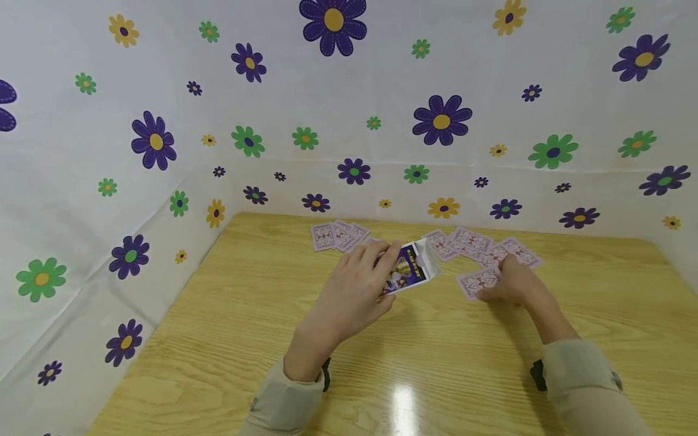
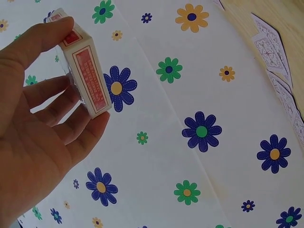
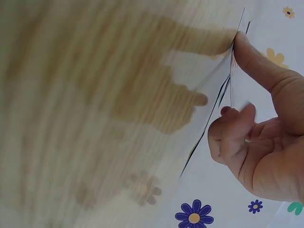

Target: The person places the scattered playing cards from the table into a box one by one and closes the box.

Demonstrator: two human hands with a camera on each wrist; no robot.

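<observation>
Purple and white, the box [image 1: 403,271] is tilting above the table [image 1: 229,339], near its middle, with its white flap [image 1: 429,259] standing open toward the right. The left hand [image 1: 354,284] is gripping it, thumb and fingers closing round its sides; the left wrist view is showing a red and white edge.

To the right, the right hand [image 1: 515,284] is pinching a card [image 1: 473,282] between thumb and curled fingers and covering its right end. Whether that card is touching the table, I cannot tell.

Just beyond, on the far right, several pink-patterned cards [image 1: 471,241] are lying in an overlapping spread, the right hand partly hiding the nearest. On the far left, more cards [image 1: 334,236] are fanning out, and the left hand is blocking some from the head view.

Behind everything, a white flowered cloth [image 1: 305,91] is hanging along the table's far edge and left side. Pale sleeves [image 1: 286,396] are covering both forearms, and black bands [image 1: 538,375] are showing beneath the cuffs.
</observation>
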